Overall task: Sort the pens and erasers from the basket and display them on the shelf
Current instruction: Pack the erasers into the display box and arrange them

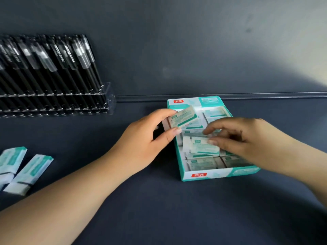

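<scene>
Dark shelf: one eraser is pinched by the left hand, another by the right hand; either could be dropped askew into the crowded box.

Eraser box sits on shelf, under both hands. Left hand at box's left edge, pinching one eraser above box. Right hand over box middle, fingertips on another eraser. Pen rack far left, behind left hand. Two loose erasers left of left forearm.
</scene>
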Demonstrator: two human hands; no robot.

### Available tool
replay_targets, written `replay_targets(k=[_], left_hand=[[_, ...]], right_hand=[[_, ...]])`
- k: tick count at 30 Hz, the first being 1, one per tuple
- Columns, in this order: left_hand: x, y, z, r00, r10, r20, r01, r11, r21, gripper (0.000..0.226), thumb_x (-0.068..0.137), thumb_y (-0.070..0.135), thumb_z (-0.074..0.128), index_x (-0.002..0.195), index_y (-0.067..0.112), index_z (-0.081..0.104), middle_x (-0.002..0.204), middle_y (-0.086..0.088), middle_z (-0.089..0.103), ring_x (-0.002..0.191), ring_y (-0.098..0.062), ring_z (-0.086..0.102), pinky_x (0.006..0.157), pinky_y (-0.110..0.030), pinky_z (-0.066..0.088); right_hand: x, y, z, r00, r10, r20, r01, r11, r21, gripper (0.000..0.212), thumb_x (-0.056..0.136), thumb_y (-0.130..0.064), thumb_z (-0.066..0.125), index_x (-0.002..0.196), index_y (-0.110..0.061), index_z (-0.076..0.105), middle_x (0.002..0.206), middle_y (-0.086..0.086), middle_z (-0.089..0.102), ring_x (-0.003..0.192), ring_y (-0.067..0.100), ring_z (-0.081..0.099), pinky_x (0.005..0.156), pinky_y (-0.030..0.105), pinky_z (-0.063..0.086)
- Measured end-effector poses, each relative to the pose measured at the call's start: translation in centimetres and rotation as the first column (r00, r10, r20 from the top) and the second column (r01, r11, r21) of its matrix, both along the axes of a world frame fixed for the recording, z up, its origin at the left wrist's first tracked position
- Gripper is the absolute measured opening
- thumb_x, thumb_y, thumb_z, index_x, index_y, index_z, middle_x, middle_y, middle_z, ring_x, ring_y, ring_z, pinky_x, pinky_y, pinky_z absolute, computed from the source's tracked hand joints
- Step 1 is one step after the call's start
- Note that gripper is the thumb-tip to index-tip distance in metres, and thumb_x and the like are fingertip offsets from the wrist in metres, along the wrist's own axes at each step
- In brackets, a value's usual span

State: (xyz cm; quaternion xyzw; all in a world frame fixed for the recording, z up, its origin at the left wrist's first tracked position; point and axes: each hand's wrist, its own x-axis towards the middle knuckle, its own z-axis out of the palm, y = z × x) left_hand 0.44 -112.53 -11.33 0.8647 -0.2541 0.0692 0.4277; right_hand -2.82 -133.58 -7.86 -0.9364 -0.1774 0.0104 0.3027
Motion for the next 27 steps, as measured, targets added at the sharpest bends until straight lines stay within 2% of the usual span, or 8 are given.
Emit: replay_targets(k=[2,5,8,11,16,19,22,27], left_hand=[[0.0,-0.1,0.0,1.0,-0.008,-0.014,0.008,1.0,-0.003,0.048,0.077,0.044,0.049,0.121,0.025,0.054,0.107,0.032,0.052,0.103,0.007,0.049,0.088,-0.005,0.037],[0.0,-0.1,0.0,1.0,-0.02,-0.018,0.02,1.0,-0.016,0.034,0.076,0.049,0.051,0.109,0.044,0.048,0.106,0.039,0.048,0.103,0.011,0.05,0.087,-0.004,0.037],[-0.1,-0.1,0.0,1.0,-0.017,-0.022,0.017,1.0,-0.011,0.027,0.075,0.05,0.051,0.1,0.051,0.042,0.103,0.042,0.048,0.096,0.022,0.047,0.085,0.0,0.036],[0.0,-0.1,0.1,0.999,-0.02,-0.029,0.019,1.0,-0.014,0.025,0.079,0.048,0.053,0.1,0.049,0.041,0.101,0.042,0.047,0.091,0.025,0.046,0.082,0.002,0.035],[0.0,0.0,0.2,0.999,-0.032,-0.037,0.031,0.999,-0.024,0.022,0.084,0.041,0.056,0.099,0.048,0.041,0.099,0.042,0.046,0.089,0.028,0.045,0.08,0.004,0.033],[0.0,0.0,0.2,0.998,-0.037,-0.041,0.036,0.999,-0.02,0.023,0.083,0.047,0.056,0.1,0.05,0.041,0.102,0.041,0.047,0.094,0.026,0.046,0.082,0.002,0.034],[0.1,0.1,0.1,0.999,-0.023,-0.038,0.022,0.999,-0.03,0.024,0.077,0.044,0.049,0.1,0.051,0.042,0.102,0.04,0.05,0.099,0.021,0.048,0.084,-0.001,0.037],[0.1,0.1,0.2,0.998,-0.042,-0.042,0.04,0.999,-0.032,0.024,0.078,0.045,0.05,0.1,0.05,0.044,0.104,0.039,0.05,0.101,0.018,0.05,0.084,-0.001,0.038]], right_hand=[[0.0,0.1,0.0,1.0,-0.004,0.024,0.004,1.0,-0.011,0.011,0.078,-0.034,0.059,0.074,-0.043,0.055,0.072,-0.017,0.063,0.062,0.004,0.052,0.058,0.012,0.039],[-0.3,-0.2,-0.3,0.996,0.0,0.092,0.003,1.0,-0.026,0.006,0.079,-0.033,0.066,0.083,-0.035,0.069,0.067,-0.013,0.065,0.072,-0.001,0.056,0.065,0.008,0.039],[-0.5,-0.3,-0.8,0.988,0.038,0.147,-0.027,0.997,-0.076,0.037,0.069,-0.047,0.063,0.098,-0.026,0.072,0.073,-0.016,0.064,0.07,-0.013,0.052,0.068,-0.001,0.037],[-0.5,-0.2,-0.9,0.985,0.073,0.156,-0.054,0.991,-0.12,0.05,0.061,-0.05,0.063,0.102,-0.023,0.072,0.082,-0.018,0.057,0.08,-0.009,0.049,0.077,0.003,0.037],[-0.1,0.3,-1.1,0.961,0.108,0.254,-0.052,0.974,-0.221,0.04,0.066,-0.036,0.068,0.101,-0.017,0.072,0.087,-0.013,0.05,0.085,-0.002,0.042,0.081,0.008,0.032],[-0.1,0.3,-0.3,0.986,0.092,0.138,-0.068,0.983,-0.172,0.03,0.068,-0.032,0.073,0.097,-0.028,0.066,0.081,-0.022,0.052,0.084,-0.006,0.045,0.077,0.005,0.035],[0.0,0.0,-0.2,0.981,0.089,0.17,-0.057,0.981,-0.185,0.018,0.069,-0.035,0.073,0.084,-0.03,0.065,0.079,-0.018,0.056,0.084,-0.002,0.049,0.075,0.004,0.033],[0.0,0.2,-0.4,0.986,0.057,0.156,-0.024,0.978,-0.207,0.028,0.066,-0.036,0.075,0.089,-0.02,0.071,0.084,-0.006,0.062,0.087,0.005,0.048,0.077,0.014,0.037]])
